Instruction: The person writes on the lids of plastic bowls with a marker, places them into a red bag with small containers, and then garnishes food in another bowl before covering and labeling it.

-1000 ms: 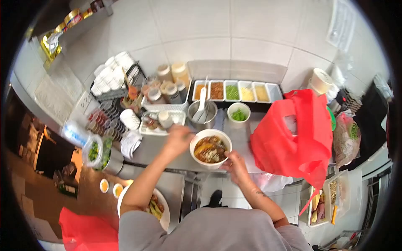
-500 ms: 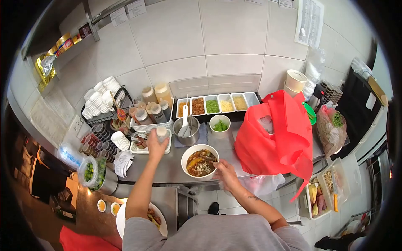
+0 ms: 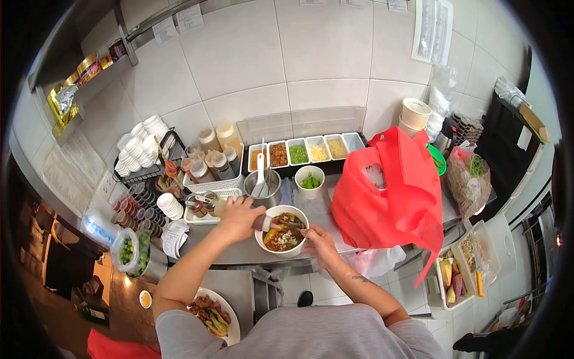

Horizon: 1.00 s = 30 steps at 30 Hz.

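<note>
Far left of both hands: small cup of something yellow (image 3: 145, 293), low down, and a clear bag of round green fruit (image 3: 127, 254) above it. Paper slips (image 3: 174, 237) on the near left of the left hand. White plate (image 3: 235, 328) with meat and greens sits below the left forearm, towards the body. White basket (image 3: 221, 185) of bottles beyond the left hand, up and to the left. White tray (image 3: 203, 221) with jars just beside that hand, on its far left side.

Left hand (image 3: 239, 218) wrapped round a dark bottle (image 3: 263, 223), bottle tilted, its end at the left rim of the white bowl (image 3: 272, 251). The bowl sits between the two hands, near edge of the metal surface (image 3: 239, 253), brown saucy food (image 3: 284, 238) inside, pale bits on top. Metal pot (image 3: 272, 194) with white ladle (image 3: 260, 173) just beyond the left hand; row of white tubs (image 3: 354, 142) past it; small tub of green leaves (image 3: 310, 192) ahead of the right hand.

Right hand (image 3: 320, 245) clamped on the bowl's right rim; hands apart from each other. Right of it, large red bag (image 3: 391, 209); farther right, clear bag with greens (image 3: 469, 185)
</note>
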Each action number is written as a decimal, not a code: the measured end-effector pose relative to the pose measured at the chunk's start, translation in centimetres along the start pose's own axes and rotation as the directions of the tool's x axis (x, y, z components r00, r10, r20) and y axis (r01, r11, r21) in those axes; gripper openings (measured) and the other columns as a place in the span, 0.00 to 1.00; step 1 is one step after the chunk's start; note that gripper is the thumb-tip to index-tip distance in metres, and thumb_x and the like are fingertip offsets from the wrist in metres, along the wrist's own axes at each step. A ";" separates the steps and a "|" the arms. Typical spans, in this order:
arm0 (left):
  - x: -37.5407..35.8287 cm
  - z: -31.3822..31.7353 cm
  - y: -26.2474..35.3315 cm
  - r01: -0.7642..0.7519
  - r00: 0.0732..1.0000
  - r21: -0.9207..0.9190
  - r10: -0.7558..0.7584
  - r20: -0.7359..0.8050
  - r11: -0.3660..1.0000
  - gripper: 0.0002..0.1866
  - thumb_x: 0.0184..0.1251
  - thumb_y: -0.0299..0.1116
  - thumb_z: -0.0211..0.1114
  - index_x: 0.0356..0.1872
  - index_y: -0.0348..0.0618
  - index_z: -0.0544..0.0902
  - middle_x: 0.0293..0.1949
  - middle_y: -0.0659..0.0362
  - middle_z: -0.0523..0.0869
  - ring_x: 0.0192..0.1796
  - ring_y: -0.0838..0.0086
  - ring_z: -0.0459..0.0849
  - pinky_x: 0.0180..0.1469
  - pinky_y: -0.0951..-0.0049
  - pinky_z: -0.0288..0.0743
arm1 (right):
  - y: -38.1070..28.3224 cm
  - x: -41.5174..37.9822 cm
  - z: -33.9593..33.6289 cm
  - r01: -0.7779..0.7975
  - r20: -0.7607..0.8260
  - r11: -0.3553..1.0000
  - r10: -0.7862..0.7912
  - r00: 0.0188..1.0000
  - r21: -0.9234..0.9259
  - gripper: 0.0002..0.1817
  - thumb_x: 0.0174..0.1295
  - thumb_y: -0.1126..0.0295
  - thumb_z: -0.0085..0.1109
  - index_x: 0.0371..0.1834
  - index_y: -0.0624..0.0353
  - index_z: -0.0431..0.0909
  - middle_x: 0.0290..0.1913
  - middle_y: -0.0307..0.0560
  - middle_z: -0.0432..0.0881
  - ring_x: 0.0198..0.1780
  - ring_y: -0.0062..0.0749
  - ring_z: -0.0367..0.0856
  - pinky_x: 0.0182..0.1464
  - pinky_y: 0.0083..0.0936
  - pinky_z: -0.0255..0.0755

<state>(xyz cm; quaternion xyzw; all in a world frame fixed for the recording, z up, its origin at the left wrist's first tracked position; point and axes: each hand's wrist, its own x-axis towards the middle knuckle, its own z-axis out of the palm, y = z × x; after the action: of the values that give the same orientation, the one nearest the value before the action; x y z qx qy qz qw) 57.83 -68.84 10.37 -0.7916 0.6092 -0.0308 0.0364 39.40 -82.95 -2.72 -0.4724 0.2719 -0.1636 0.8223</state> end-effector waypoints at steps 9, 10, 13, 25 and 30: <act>-1.1 5.7 -9.0 0.155 0.779 -0.749 -0.546 -0.309 0.645 0.34 0.39 0.30 0.75 0.53 0.42 0.72 0.48 0.50 0.75 0.54 0.56 0.74 0.57 0.63 0.68 | -0.3 0.9 2.1 -0.012 0.118 0.993 -0.001 0.993 0.114 0.31 0.57 0.62 0.58 0.63 0.63 0.62 0.41 0.41 0.78 0.33 0.20 0.76 0.33 0.20 0.73; -0.8 7.1 -9.6 0.165 0.725 -0.797 -0.619 -0.301 0.581 0.35 0.37 0.28 0.76 0.53 0.39 0.70 0.47 0.49 0.76 0.53 0.56 0.75 0.56 0.63 0.69 | -0.2 1.2 2.3 -0.011 0.133 0.995 -0.003 0.991 0.100 0.32 0.57 0.62 0.58 0.63 0.63 0.62 0.41 0.41 0.78 0.34 0.20 0.76 0.33 0.20 0.73; 0.2 10.8 -10.9 0.114 0.654 -0.864 -0.692 -0.305 0.490 0.36 0.37 0.28 0.76 0.53 0.36 0.69 0.46 0.48 0.76 0.53 0.56 0.75 0.56 0.64 0.69 | 0.9 1.4 2.3 -0.035 0.100 0.998 0.030 0.995 0.055 0.32 0.57 0.61 0.58 0.64 0.62 0.62 0.42 0.41 0.78 0.35 0.20 0.76 0.33 0.20 0.73; -7.5 1.5 1.2 0.504 0.548 -0.639 -0.787 -0.284 0.581 0.14 0.67 0.39 0.54 0.37 0.36 0.78 0.29 0.44 0.82 0.34 0.49 0.82 0.35 0.55 0.73 | 1.5 -7.2 0.4 0.014 0.364 1.000 -0.006 0.931 -0.019 0.24 0.55 0.62 0.56 0.55 0.59 0.69 0.46 0.45 0.78 0.42 0.26 0.80 0.38 0.25 0.79; -21.4 -0.4 16.4 0.453 0.388 -0.639 -0.782 -0.487 0.622 0.18 0.53 0.18 0.56 0.48 0.42 0.75 0.37 0.44 0.79 0.42 0.47 0.80 0.41 0.55 0.74 | 2.9 -14.5 0.5 -0.146 0.565 0.984 0.176 0.806 -0.100 0.28 0.55 0.60 0.56 0.57 0.62 0.67 0.56 0.49 0.74 0.53 0.37 0.78 0.48 0.36 0.78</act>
<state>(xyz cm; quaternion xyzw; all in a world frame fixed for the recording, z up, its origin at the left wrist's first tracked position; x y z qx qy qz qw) 36.57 -52.30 9.08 -0.8672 0.2098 -0.2292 -0.3891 28.14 -73.50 -0.81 -0.4959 0.0560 0.0628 0.8643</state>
